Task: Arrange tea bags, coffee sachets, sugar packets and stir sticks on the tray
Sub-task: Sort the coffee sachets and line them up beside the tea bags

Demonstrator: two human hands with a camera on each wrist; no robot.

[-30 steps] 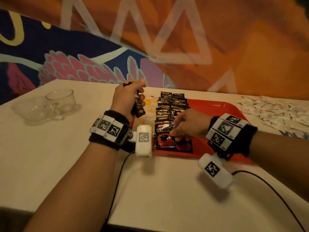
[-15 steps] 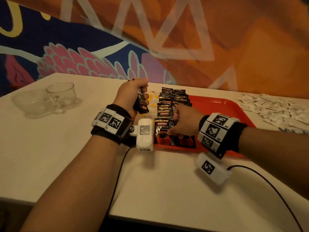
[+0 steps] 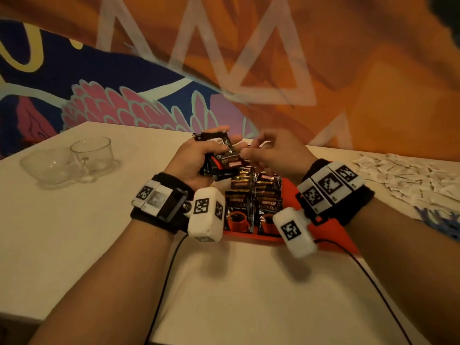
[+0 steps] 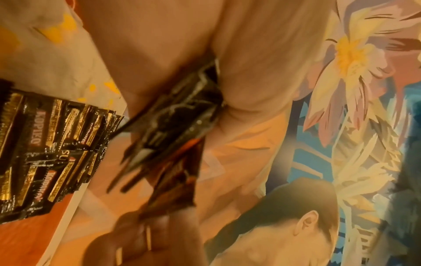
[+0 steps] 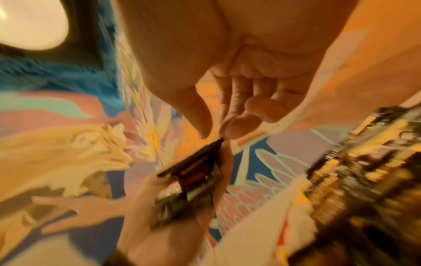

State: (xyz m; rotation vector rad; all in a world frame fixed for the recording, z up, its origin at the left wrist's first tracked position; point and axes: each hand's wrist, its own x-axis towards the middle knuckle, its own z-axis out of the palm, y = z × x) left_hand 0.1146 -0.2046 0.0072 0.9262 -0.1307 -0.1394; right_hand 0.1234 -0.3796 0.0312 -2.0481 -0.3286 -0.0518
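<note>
My left hand (image 3: pixel 230 139) grips a stack of black coffee sachets (image 3: pixel 220 158) above the far left of the red tray (image 3: pixel 331 227). My right hand (image 3: pixel 249 150) is level with it, loosely curled. In the right wrist view the thumb and forefinger of my right hand (image 5: pixel 216 134) stand slightly apart at the corner of the top sachet (image 5: pixel 196 172), holding nothing. Two rows of overlapping coffee sachets (image 3: pixel 252 195) lie on the tray below both hands. The left wrist view shows the held stack (image 4: pixel 182 108) edge-on against my palm.
Loose white sugar packets (image 3: pixel 403 175) are spread over the table to the right of the tray. Two clear glass cups (image 3: pixel 92 153) stand at the far left. Pale packets with yellow marks (image 4: pixel 56 36) lie beyond the sachet rows. A painted wall rises behind the table.
My right hand has left the front sachets on the tray and risen to the stack. My left hand has lifted and turned the stack towards it.
</note>
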